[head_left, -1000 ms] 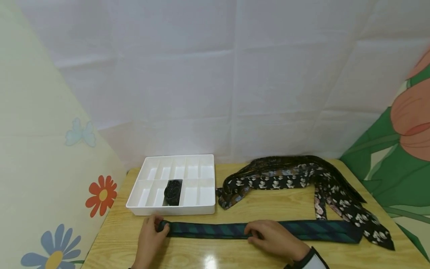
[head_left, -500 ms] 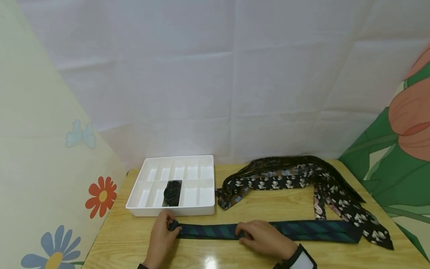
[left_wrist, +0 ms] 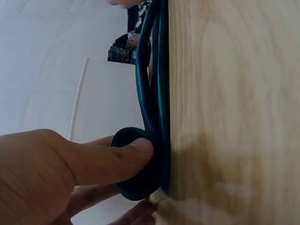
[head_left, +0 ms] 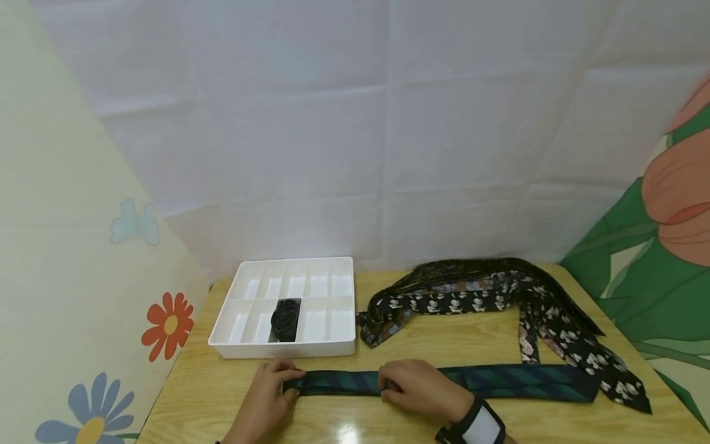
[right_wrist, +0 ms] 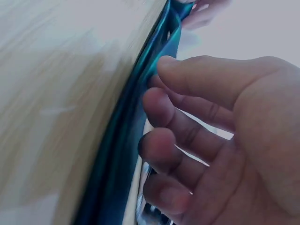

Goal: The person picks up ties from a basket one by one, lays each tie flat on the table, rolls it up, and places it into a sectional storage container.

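Note:
A green and navy striped necktie (head_left: pixel 344 383) lies lengthwise along the front of the table, its left end rolled into a small coil (left_wrist: pixel 133 187). My left hand (head_left: pixel 270 391) pinches this coil, thumb across its side and fingers behind; from above they mostly cover it. Farther right, my right hand (head_left: pixel 416 388) is over the middle of the necktie. Its fingers (right_wrist: pixel 159 147) are loosely bent, with fingertips and thumb right at the fabric's edge. Beyond the right hand, the wide end of the necktie stretches flat. Slightly separated layers of fabric show between the hands in the left wrist view.
A white divided tray (head_left: pixel 281 350) stands behind the left hand, with a rolled black item (head_left: pixel 285 320) in one front compartment. Several dark patterned neckties (head_left: pixel 455 302) lie at the back right; one floral end overlaps near the striped necktie's wide end.
My left hand has moved right with the coil, its fingers now covering more of it. My right hand has slid left along the necktie, while the wide end has stayed put.

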